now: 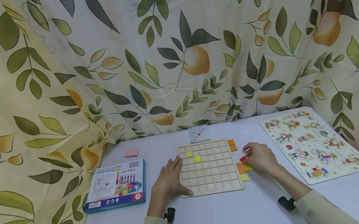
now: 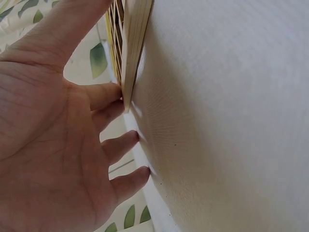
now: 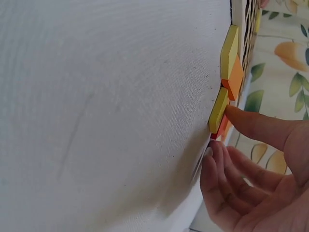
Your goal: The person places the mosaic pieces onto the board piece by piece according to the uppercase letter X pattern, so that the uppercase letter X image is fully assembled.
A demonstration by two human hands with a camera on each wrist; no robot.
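Observation:
A wooden grid board (image 1: 212,174) lies flat on the table, with two yellow square tiles (image 1: 197,159) set diagonally in its upper left cells. Along the board's left edge rests my left hand (image 1: 169,177), thumb at the near corner and fingers spread; in the left wrist view the fingertips touch the board's side. Just right of the board, my right hand (image 1: 259,158) pinches a red tile (image 1: 243,159) between thumb and fingers. A yellow tile (image 3: 218,111) lies against the red one, partly under the hand in the head view.
Orange tiles (image 1: 232,145) sit by the board's upper right edge; an orange tile (image 1: 241,168) and a yellow tile (image 1: 244,177) lie lower. Behind the board is a pattern card (image 1: 199,133). A boxed set (image 1: 116,185) and pink block (image 1: 131,153) stand left, a picture puzzle board (image 1: 315,144) right.

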